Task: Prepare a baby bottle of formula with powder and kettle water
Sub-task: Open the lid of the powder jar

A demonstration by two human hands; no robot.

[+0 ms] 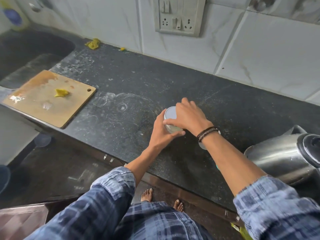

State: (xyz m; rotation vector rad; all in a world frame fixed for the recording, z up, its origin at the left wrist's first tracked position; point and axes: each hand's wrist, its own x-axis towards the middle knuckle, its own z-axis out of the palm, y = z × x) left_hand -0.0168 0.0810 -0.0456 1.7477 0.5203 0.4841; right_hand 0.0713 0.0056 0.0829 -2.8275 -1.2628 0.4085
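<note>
Jar: round translucent jar [174,129], flat white lid [170,113].
Left hand [161,131]: fingers curled round jar wall.
Right hand [188,116]: fingers clamped over lid.

No legible text, seemingly

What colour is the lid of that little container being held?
White, perhaps faintly bluish; the lid shows best in the head view.

I see a black speckled stone countertop [173,80], marked with whitish dried rings. A rectangular wooden chopping board [69,104] lies at its left end, by the front edge. A crumpled yellow cloth [93,43] sits against the back wall, with a small yellow scrap [122,48] near it. A steel kettle [277,158] stands at the right.
</note>
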